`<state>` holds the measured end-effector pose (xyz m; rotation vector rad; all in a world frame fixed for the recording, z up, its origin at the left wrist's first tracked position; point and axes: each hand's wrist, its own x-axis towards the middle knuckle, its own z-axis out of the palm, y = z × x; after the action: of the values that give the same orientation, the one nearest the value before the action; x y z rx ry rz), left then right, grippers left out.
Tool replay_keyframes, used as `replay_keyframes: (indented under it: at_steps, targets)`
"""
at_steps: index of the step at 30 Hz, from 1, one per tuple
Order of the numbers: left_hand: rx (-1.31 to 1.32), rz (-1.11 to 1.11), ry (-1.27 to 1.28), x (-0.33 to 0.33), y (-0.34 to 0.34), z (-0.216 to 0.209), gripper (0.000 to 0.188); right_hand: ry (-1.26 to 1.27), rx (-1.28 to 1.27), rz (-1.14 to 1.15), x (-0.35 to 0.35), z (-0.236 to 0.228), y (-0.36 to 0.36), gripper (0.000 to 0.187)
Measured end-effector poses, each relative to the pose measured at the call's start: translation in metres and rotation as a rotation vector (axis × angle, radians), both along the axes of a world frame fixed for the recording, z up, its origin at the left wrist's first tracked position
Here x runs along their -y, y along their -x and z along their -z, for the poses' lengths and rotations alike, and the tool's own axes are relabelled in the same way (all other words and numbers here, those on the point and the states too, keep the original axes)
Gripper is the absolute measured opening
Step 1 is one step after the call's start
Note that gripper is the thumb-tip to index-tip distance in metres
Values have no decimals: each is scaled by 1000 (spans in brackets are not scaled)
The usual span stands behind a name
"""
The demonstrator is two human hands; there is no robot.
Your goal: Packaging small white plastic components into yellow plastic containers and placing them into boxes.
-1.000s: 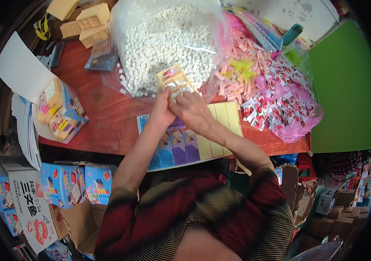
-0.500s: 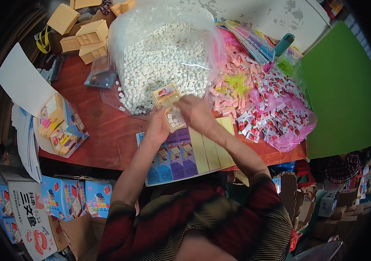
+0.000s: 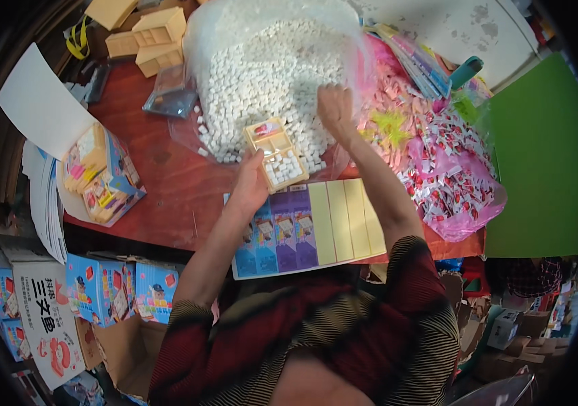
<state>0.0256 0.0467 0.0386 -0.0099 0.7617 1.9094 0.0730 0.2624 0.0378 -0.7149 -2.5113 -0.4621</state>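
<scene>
My left hand [image 3: 251,186] grips a cream compartmented plastic tray [image 3: 294,150] by its left side, tilted over the near edge of the bag. White cubes lie in its largest, nearest compartment, and a small red-and-white sachet [image 3: 266,128] lies in the far one. The small middle compartments show bare bottoms. My right hand [image 3: 336,111] is over the right part of a large clear plastic bag [image 3: 211,27] full of small white cubes [image 3: 255,81]. Its fingers are curled closed, and whatever may be inside them is hidden.
Pink pieces [image 3: 397,95] and a pink bag of sachets [image 3: 492,203] lie right of the cubes. A printed card sheet [image 3: 326,230] rests at the table's front edge. An open display box [image 3: 126,183] of filled trays stands left; cream trays [image 3: 160,30] are piled behind.
My right hand has left the tray and moved away over the cubes, fingers curled. The tray stays in my left hand, now in fuller view. The whole view has shifted slightly.
</scene>
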Motion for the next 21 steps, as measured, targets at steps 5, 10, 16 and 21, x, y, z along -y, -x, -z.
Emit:
replay_keyframes:
  at_steps: [5,10,16,21]
  targets:
    - [23,12,-51,-9,0,5,32,-9,-176,-96,15,-59,-28,4]
    - [77,55,-127,-15,-7,6,35,1626,-714,-451,36,-62,-59,5]
    - [101,138,-206,-18,-15,5,47,2296,-793,-351,72,-35,-73,7]
    - [69,156,-216,-12,-19,-2,45,2168,-681,-215,83,-36,-73,15]
